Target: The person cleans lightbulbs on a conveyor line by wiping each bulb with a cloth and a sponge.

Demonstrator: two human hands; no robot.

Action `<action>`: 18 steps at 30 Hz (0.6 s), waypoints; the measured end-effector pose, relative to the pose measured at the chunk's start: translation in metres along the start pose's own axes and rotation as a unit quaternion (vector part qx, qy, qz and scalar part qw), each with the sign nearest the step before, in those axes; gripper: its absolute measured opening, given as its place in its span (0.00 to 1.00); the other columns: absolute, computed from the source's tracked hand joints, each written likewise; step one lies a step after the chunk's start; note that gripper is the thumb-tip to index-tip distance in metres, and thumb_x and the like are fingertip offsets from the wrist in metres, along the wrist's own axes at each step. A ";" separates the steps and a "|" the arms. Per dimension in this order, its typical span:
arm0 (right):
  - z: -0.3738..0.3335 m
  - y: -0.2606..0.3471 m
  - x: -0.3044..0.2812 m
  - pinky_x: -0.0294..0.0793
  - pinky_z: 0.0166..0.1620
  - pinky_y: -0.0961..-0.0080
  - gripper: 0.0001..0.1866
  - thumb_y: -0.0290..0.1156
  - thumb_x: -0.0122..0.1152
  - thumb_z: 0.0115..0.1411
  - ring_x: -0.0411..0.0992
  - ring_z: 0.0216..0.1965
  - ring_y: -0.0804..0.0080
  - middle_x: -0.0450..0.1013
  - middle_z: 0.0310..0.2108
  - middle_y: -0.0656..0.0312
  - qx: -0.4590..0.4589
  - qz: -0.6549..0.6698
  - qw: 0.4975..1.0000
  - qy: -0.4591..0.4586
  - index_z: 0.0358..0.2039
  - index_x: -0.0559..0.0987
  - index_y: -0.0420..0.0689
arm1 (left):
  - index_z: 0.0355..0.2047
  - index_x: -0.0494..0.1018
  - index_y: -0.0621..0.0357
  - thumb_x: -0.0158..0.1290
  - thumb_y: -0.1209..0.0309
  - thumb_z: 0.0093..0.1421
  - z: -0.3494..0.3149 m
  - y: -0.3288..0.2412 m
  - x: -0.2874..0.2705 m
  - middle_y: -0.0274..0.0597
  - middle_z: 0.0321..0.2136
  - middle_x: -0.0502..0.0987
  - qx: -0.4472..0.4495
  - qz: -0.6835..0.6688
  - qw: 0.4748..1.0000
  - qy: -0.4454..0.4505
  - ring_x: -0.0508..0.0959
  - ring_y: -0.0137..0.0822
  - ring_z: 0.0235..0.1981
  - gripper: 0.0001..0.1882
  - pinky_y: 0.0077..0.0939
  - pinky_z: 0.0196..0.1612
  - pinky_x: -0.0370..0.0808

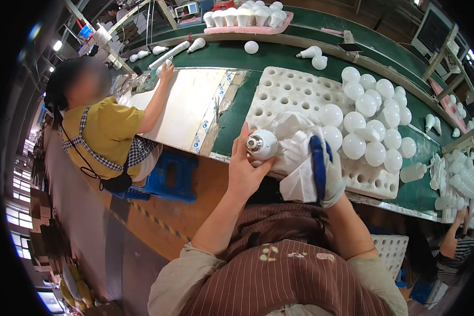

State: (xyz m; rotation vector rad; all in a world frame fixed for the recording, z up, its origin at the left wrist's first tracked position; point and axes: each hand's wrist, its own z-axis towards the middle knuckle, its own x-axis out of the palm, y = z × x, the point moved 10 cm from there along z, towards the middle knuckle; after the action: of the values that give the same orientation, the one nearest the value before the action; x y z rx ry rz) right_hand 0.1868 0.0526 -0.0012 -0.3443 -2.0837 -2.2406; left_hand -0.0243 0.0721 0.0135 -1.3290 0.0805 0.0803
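My left hand [244,168], bare, is closed around a white light bulb [268,147], its metal screw base turned toward me. Beside it my right hand [332,176], in a grey-white glove with dark blue on the fingers, grips a crumpled white cloth [296,141]. The cloth lies close against the bulb's right side; whether it touches is hard to see. Both hands are above the near edge of a white foam tray [295,79] with rows of round holes. Many round white bulbs [374,130] stand in its right part, globes up.
A green workbench [231,126] holds the tray. Loose bulbs [251,47] lie behind it, near a phone [349,47] on a ledge. More bulbs fill a pink foam tray [247,30] at the back. A co-worker [108,126] sits at left by a white board [187,100]; another person's hands [458,224] show far right.
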 end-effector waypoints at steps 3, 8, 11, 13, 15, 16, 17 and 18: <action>0.002 -0.002 -0.005 0.71 0.46 0.85 0.16 0.34 0.51 0.73 0.71 0.42 0.83 0.74 0.44 0.68 0.048 0.038 0.998 0.003 0.55 0.75 0.37 | 0.71 0.52 0.63 0.64 0.85 0.51 -0.002 0.002 0.000 0.46 0.58 0.68 -0.019 0.029 0.999 0.011 0.74 0.39 0.57 0.48 0.35 0.56 0.79; -0.012 0.105 0.063 0.71 0.55 0.56 0.27 0.40 0.63 0.59 0.72 0.48 0.40 0.72 0.51 0.41 -0.236 -0.389 0.881 0.132 0.57 0.73 0.41 | 0.60 0.67 0.60 0.64 0.73 0.52 -0.015 -0.030 0.042 0.51 0.54 0.71 0.272 0.411 0.864 0.103 0.77 0.54 0.49 0.34 0.41 0.45 0.79; -0.010 0.075 0.079 0.73 0.48 0.56 0.24 0.39 0.64 0.58 0.74 0.45 0.43 0.73 0.46 0.45 -0.169 -0.428 0.873 0.163 0.54 0.75 0.45 | 0.55 0.69 0.58 0.65 0.73 0.50 -0.032 0.079 0.034 0.54 0.51 0.73 -0.044 -0.074 0.993 0.077 0.76 0.57 0.50 0.31 0.46 0.50 0.76; 0.002 0.049 0.053 0.74 0.46 0.56 0.21 0.39 0.64 0.59 0.74 0.43 0.44 0.75 0.43 0.45 -0.090 -0.356 0.918 0.148 0.50 0.76 0.45 | 0.56 0.69 0.58 0.65 0.72 0.49 -0.031 0.053 0.036 0.55 0.51 0.73 -0.004 -0.022 0.992 0.128 0.75 0.57 0.51 0.32 0.46 0.52 0.75; 0.006 0.009 0.015 0.73 0.44 0.57 0.16 0.36 0.62 0.61 0.75 0.41 0.45 0.77 0.37 0.46 -0.051 -0.235 0.970 0.045 0.46 0.78 0.42 | 0.56 0.69 0.58 0.67 0.71 0.48 -0.036 -0.003 0.039 0.56 0.51 0.72 0.162 0.338 0.913 0.158 0.75 0.58 0.51 0.34 0.44 0.53 0.75; 0.001 0.010 0.015 0.73 0.46 0.59 0.18 0.38 0.62 0.61 0.75 0.43 0.46 0.77 0.39 0.47 -0.027 -0.226 0.972 0.063 0.48 0.78 0.41 | 0.56 0.69 0.58 0.67 0.71 0.48 -0.032 -0.011 0.033 0.56 0.51 0.72 0.168 0.337 0.913 0.157 0.75 0.58 0.51 0.34 0.44 0.53 0.75; -0.003 0.005 0.006 0.73 0.48 0.59 0.19 0.38 0.62 0.62 0.75 0.45 0.46 0.77 0.42 0.47 -0.028 -0.267 0.961 0.063 0.50 0.77 0.41 | 0.56 0.70 0.60 0.67 0.70 0.47 -0.022 -0.012 0.027 0.57 0.51 0.72 0.120 0.331 0.922 0.160 0.75 0.58 0.51 0.34 0.43 0.53 0.75; -0.008 -0.006 -0.002 0.73 0.50 0.59 0.20 0.38 0.62 0.62 0.74 0.47 0.47 0.77 0.44 0.47 -0.029 -0.308 0.949 0.062 0.52 0.77 0.42 | 0.55 0.70 0.61 0.68 0.70 0.46 -0.012 -0.008 0.020 0.57 0.51 0.72 0.073 0.323 0.930 0.161 0.75 0.58 0.51 0.35 0.42 0.53 0.75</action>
State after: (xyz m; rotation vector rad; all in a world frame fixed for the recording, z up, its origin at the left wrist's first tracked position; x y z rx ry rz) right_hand 0.1864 0.0449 -0.0079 0.5135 -2.2843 -2.5399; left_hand -0.0041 0.0587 0.0161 -1.1114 0.7919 0.4059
